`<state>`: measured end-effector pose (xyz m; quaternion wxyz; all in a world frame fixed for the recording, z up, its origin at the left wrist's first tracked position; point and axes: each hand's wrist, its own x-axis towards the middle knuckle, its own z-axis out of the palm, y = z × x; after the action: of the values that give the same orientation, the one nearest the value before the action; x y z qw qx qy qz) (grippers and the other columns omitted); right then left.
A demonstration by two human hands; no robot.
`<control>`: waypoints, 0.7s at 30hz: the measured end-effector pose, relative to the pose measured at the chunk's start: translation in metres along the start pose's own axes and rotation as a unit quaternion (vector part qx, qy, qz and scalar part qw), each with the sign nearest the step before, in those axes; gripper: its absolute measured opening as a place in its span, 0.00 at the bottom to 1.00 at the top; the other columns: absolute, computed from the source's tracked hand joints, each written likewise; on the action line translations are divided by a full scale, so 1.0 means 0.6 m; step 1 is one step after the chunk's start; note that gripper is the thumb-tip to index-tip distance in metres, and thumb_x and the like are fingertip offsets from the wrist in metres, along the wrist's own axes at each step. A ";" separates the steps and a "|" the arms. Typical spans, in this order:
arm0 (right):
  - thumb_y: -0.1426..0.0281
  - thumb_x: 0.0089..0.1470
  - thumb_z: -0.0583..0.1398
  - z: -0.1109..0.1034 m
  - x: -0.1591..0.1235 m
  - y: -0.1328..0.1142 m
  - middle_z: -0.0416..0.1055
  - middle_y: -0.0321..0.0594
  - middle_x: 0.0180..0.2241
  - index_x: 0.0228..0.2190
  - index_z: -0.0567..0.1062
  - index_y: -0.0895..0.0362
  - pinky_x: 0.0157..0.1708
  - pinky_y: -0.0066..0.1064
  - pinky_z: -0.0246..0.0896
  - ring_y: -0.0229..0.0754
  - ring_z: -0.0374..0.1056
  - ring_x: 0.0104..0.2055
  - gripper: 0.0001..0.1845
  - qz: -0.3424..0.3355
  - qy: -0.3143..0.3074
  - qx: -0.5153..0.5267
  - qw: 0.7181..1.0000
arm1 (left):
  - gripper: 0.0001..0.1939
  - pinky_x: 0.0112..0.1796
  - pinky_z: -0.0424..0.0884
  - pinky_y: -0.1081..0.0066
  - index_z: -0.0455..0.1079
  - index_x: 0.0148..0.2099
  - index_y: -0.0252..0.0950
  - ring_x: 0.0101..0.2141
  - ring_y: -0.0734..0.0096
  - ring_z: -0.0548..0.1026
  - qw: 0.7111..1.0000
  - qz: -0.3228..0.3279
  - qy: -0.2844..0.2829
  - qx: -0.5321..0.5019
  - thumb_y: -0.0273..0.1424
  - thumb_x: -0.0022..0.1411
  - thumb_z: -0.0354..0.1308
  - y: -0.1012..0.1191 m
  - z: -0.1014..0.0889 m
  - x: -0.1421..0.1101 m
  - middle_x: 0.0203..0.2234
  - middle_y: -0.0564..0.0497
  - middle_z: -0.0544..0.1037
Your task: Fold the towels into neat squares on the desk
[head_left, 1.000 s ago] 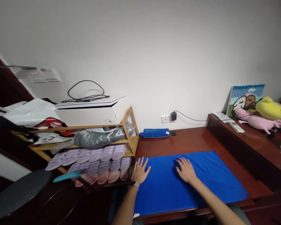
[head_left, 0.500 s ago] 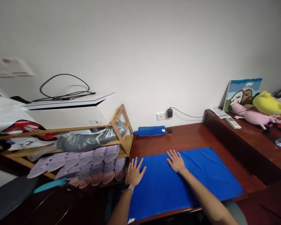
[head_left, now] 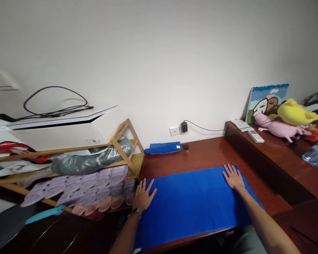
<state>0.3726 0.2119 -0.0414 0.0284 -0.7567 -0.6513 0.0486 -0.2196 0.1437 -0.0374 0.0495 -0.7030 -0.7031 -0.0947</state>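
A blue cloth point(head_left: 188, 203), perhaps a towel, is spread out on the reddish-brown wooden desk point(head_left: 201, 152). My left hand point(head_left: 143, 197) lies with fingers spread at the cloth's left edge; a watch is on that wrist. Near the far right corner, my right hand point(head_left: 234, 178) rests flat on the cloth, fingers apart. Neither hand grips anything. The cloth looks smooth, with a small white label at its near left corner. A second, folded blue cloth point(head_left: 163, 147) sits at the back of the desk against the wall.
To the left stands a wooden rack point(head_left: 139, 165) holding lilac slippers point(head_left: 88, 180) and a white box point(head_left: 58, 134). A raised ledge on the right bears a remote control point(head_left: 255, 136), plush toys point(head_left: 278, 129), a picture and a plastic bottle point(head_left: 316, 155). A black charger point(head_left: 184, 126) is plugged into the wall.
My right hand has slid rightward across the cloth to its far right corner, and the wrinkles there have flattened. My left hand stays at the left edge. The view has shifted slightly right.
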 end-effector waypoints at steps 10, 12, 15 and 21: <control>0.43 0.66 0.39 -0.006 -0.001 -0.008 0.44 0.36 0.76 0.72 0.51 0.40 0.72 0.50 0.31 0.57 0.38 0.76 0.39 0.026 -0.008 0.010 1.000 | 0.37 0.66 0.57 0.48 0.55 0.75 0.43 0.71 0.46 0.55 0.999 0.011 -0.038 -0.002 0.55 0.71 0.45 -0.044 -0.002 0.003 0.73 0.41 0.56; 0.42 0.66 0.38 -0.005 -0.001 -0.007 0.44 0.37 0.76 0.72 0.51 0.42 0.72 0.48 0.31 0.55 0.38 0.76 0.40 0.011 -0.003 0.015 1.000 | 0.36 0.66 0.57 0.49 0.55 0.75 0.41 0.71 0.48 0.55 1.000 0.013 -0.024 -0.008 0.53 0.72 0.44 -0.053 0.002 0.001 0.73 0.40 0.56; 0.44 0.66 0.36 -0.007 -0.001 -0.007 0.42 0.39 0.76 0.73 0.48 0.45 0.73 0.48 0.29 0.53 0.36 0.77 0.41 0.026 -0.004 0.026 0.999 | 0.35 0.66 0.58 0.48 0.56 0.75 0.42 0.72 0.46 0.54 1.000 0.007 -0.002 -0.018 0.52 0.73 0.44 -0.056 0.005 -0.003 0.74 0.40 0.56; 0.40 0.64 0.37 -0.011 0.005 -0.002 0.37 0.36 0.77 0.73 0.48 0.42 0.72 0.53 0.29 0.58 0.34 0.77 0.42 0.074 -0.018 0.023 0.997 | 0.34 0.65 0.60 0.47 0.57 0.74 0.45 0.72 0.44 0.53 1.000 -0.008 -0.003 -0.025 0.51 0.72 0.47 -0.040 -0.005 -0.008 0.74 0.42 0.54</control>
<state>0.3728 0.2152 -0.0350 0.0299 -0.8010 -0.5926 0.0792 -0.2439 0.1387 -0.0369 0.0292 -0.6986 -0.7064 -0.1101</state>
